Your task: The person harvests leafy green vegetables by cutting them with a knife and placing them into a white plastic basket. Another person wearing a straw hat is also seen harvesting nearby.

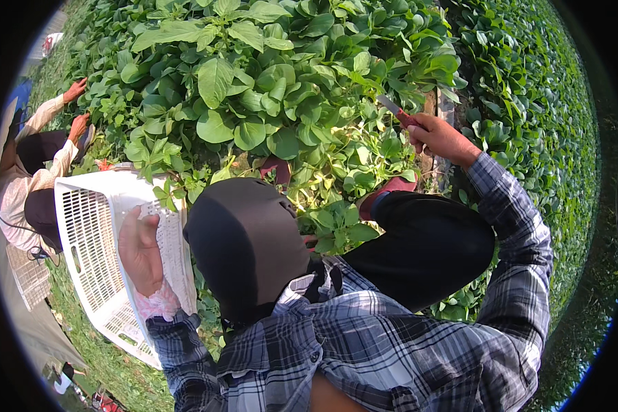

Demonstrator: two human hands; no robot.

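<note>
My right hand (pixel 438 135) grips the red handle of a small knife (pixel 391 106). Its blade points up and left, against leafy green vegetable plants (pixel 283 103). At the left, my left hand (pixel 141 252) is raised with its palm turned inward, the thumb apart from the fingers and nothing held. Behind that hand a white plastic crate (pixel 90 232) lies tipped, its slatted inside facing left. Cut or trampled leaves and pale stems (pixel 319 180) cover the ground between my red shoes (pixel 389 193).
My bent left knee (pixel 247 237) and right knee (pixel 432 247) rise close below the camera. Another person (pixel 36 175) crouches at left, both hands at the plants. A narrow strip (pixel 443 118) divides this bed from more plants (pixel 535 129) at right.
</note>
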